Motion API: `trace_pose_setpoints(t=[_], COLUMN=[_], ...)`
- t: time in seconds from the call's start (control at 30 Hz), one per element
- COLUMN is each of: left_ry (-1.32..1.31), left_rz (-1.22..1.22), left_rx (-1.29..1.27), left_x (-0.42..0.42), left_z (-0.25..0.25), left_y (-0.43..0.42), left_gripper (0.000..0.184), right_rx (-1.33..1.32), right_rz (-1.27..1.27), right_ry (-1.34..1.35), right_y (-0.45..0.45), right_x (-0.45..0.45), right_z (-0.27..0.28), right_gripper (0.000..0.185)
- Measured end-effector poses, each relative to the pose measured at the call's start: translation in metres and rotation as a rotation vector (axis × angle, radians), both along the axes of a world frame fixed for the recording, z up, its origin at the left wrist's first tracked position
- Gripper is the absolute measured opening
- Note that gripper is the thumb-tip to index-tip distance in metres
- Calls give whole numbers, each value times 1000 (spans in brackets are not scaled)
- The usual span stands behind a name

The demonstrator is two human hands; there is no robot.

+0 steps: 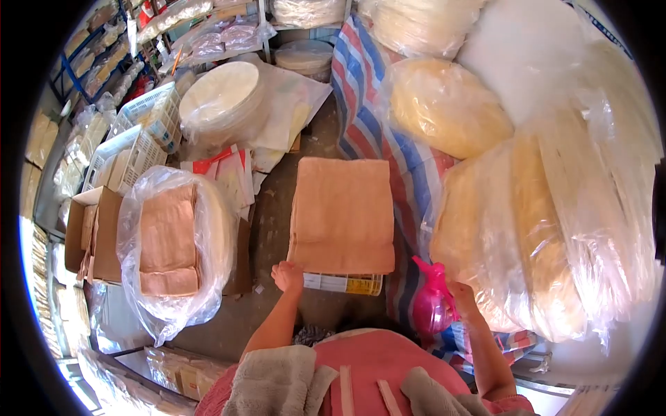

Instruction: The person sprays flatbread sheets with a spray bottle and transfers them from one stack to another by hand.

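At the near left corner of the brown stack (341, 215), the left hand (287, 276) has its fingers curled in; whether they pinch a sheet, I cannot tell. Over on the right, the right hand (463, 299) is wrapped round the handle side of a pink spray bottle (431, 308), its nozzle towards the stack. That bottle looks light, smooth, perhaps slippery if wet, and best gripped round the neck. The sheets, squared up in front of the body, look soft, thin and easily creased, so two opposite corners seem the kindest hold.

Beneath them, a labelled crate-like base (364, 285), contents hidden. Out to the left, clear plastic (132, 243) surrounds a pale round stack, with folded brown sheets (168, 243) on top. Beside it, a cardboard box (107, 229) holds brown pieces; beyond, a nearer white basket (135, 168) and a farther white basket (165, 128) carry pale goods. Across on the right, large clear bags (485, 243) bulge with yellowish material beside a striped sheet (409, 180).
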State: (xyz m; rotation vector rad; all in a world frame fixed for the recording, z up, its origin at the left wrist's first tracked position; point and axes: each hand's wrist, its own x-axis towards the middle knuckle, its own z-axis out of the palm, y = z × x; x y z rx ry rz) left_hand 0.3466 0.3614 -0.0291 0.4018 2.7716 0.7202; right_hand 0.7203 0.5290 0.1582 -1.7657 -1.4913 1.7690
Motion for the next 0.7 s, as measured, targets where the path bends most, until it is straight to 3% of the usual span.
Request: trace_pose_setpoints(t=[0.03,0.1,0.13,0.2,0.3,0.4,0.43,0.53,0.63,0.7], left_ry=[148,-43,-138,-665,-540,-302,-214,-49,116,35], left_rz=[30,27,27,107,267,58,-22,-73,-133,-155], left_rx=[-24,115,183,521,645,428,281,221,-85,-87], left_x=[-11,-23,-30,-38,-16,-14,-10,-5,2,3], left_z=[-57,-88,-83,-62,-27,-51,-31,-41,-41,-30], left_y=[1,2,2,3,17,21,25,42,62,69], left_gripper=[20,19,19,12,14,17,25,26,31,31], right_rx=[-25,-51,-31,2,-15,0,11,14,-6,-19], right_rz=[-21,-70,-79,-99,-86,-51,-43,-40,-37,-39], right_ry=[2,8,20,36,90,75,68,56,37,32], right_y=[-6,-13,-15,-19,-22,-22,-23,-25,-24,-23], right_x=[10,14,15,20,19,18,19,17,24,29], right_z=[-3,-1,-2,-5,-8,-6,-8,-8,-16,-16], right_gripper=[42,41,41,40,41,44,46,48,45,44])
